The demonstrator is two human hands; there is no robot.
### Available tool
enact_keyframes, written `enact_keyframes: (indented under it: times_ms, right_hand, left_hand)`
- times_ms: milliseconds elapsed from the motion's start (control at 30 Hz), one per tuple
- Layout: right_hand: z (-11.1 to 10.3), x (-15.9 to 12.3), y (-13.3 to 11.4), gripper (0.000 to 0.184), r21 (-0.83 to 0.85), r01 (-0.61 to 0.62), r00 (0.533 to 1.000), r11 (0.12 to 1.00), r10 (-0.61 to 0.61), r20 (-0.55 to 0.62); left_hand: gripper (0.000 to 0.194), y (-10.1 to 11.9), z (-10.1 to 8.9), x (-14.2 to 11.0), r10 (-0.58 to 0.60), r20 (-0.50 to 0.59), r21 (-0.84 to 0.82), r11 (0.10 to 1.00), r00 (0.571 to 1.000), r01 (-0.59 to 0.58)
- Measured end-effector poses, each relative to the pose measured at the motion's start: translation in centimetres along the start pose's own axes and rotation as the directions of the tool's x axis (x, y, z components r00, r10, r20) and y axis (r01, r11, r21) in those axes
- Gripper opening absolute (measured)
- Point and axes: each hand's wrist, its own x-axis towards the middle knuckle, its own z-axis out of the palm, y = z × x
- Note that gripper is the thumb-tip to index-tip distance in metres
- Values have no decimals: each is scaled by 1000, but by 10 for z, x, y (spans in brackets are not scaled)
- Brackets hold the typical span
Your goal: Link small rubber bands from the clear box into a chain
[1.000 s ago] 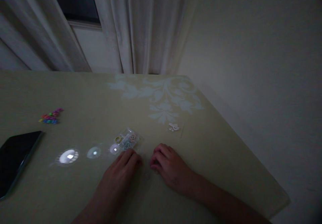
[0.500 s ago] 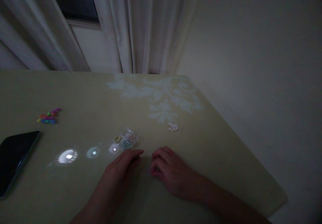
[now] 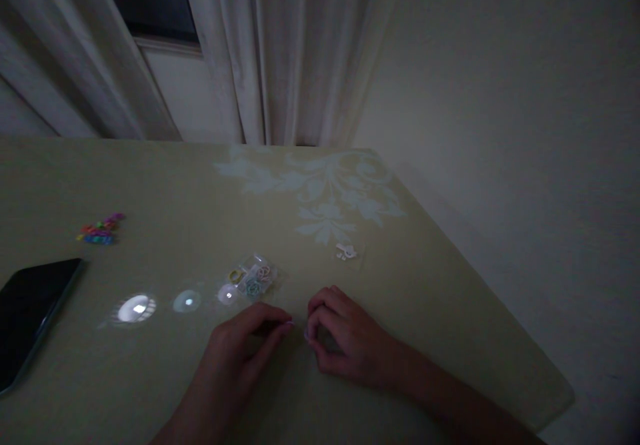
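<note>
My left hand (image 3: 250, 338) is closed in a pinch at the middle of the table, with something tiny and pale at its fingertips, too small to name. Facing it across a narrow gap, my right hand (image 3: 345, 335) also pinches, thumb against forefinger, and a small pale bit shows at the tips. Just beyond my left hand lies a clear plastic packet (image 3: 255, 275) with loops that look like small rubber bands, yellow, pink and teal. Farther off, past my right hand, are small white pieces (image 3: 346, 251) on what looks like a clear bag.
A black phone or tablet (image 3: 37, 318) lies at the table's left. Behind it sits a pile of small colourful pieces (image 3: 101, 229). Lamp reflections shine on the tabletop (image 3: 165, 365). Curtains (image 3: 300, 51) hang beyond the far edge, and a wall (image 3: 500, 131) stands at the right.
My left hand's thumb has come into view, pinched against the forefinger. The fingers of my right hand have rounded into a clearer pinch. Both hands have shifted slightly right.
</note>
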Motion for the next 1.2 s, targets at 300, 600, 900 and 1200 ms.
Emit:
enact_keyframes:
  times_ms: [300, 600, 900, 1200]
  right_hand:
    - [4, -4, -11, 12, 166, 11, 994, 986, 7, -105]
    - [7, -2, -9, 9, 386, -4, 995, 922, 42, -89]
    - [10, -3, -6, 8, 406, 16, 977, 914, 72, -202]
    - [17, -2, -5, 6, 417, -31, 951, 908, 155, -268]
  left_hand:
    - [8, 9, 15, -2, 120, -136, -225, 963, 983, -149]
    - [14, 12, 10, -2, 161, -207, -186, 962, 965, -201]
    - [16, 14, 9, -2, 113, -17, -289, 951, 993, -113]
    - [15, 14, 17, -1, -111, 104, -430, 891, 988, 145]
